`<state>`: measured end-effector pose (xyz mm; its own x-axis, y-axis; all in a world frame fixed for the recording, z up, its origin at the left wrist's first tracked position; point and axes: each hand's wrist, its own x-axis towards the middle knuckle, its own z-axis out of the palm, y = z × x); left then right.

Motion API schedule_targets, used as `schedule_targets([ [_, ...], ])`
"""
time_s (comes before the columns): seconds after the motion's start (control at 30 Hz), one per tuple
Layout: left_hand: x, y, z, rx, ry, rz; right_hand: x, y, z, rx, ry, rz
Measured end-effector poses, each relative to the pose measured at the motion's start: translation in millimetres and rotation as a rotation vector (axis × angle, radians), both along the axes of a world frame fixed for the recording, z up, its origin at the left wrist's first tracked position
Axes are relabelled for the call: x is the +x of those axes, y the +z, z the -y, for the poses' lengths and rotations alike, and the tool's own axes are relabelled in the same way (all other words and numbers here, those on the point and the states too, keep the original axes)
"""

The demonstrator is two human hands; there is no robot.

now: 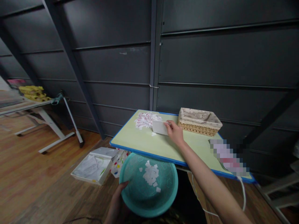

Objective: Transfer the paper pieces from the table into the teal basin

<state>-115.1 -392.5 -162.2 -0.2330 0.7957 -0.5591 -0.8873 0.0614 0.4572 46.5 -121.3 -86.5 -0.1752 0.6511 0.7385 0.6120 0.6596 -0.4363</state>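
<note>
Right hand (174,132): thumb and fingers pinched on near-right end of white card; fingers closed on it
White card (159,128): thin, flat, stiff-looking rectangle, tilted, just at near-right side of paper pile
Paper pile (146,120): small flat pieces, white with pinkish marks, loose heap, far left of table
Left hand (119,194): gripping left rim of teal basin, thumb over the edge, other fingers mostly hidden
Teal basin (131,175): round, mesh-like plastic, smooth rim, below table's near edge
White scraps (150,174): small squarish paper bits clustered inside basin
Table (140,141): smooth pale yellow-green top, blue edging
Wicker basket (198,128): rectangular, woven, patterned cloth lining, far right of card
Room: bare tabletop between card and near edge; basket bounds far right, dark panelled wall (116,62) stands behind
Floor left: shallow white box (86,179), rectangular; dotted bag (119,163) beside basin
Right end: pixelated item (226,158), details unreadable
</note>
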Motion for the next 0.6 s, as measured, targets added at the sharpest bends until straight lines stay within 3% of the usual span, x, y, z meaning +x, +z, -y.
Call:
schedule_targets([
  [0.1, 0.4, 2.3, -1.2, -0.071, 0.002, 0.031, 1.8, 0.3, -0.2, 0.012, -0.037, -0.022],
  [0.37, -0.5, -0.9, -2.8, -0.068, 0.047, 0.059, 5.2, -0.9, -2.7, 0.025, -0.141, -0.022],
  [0.6, 0.4, 0.0, -3.6, -0.062, 0.059, 0.022, 6.5, 3.2, -2.4, -0.03, -0.106, -0.107],
])
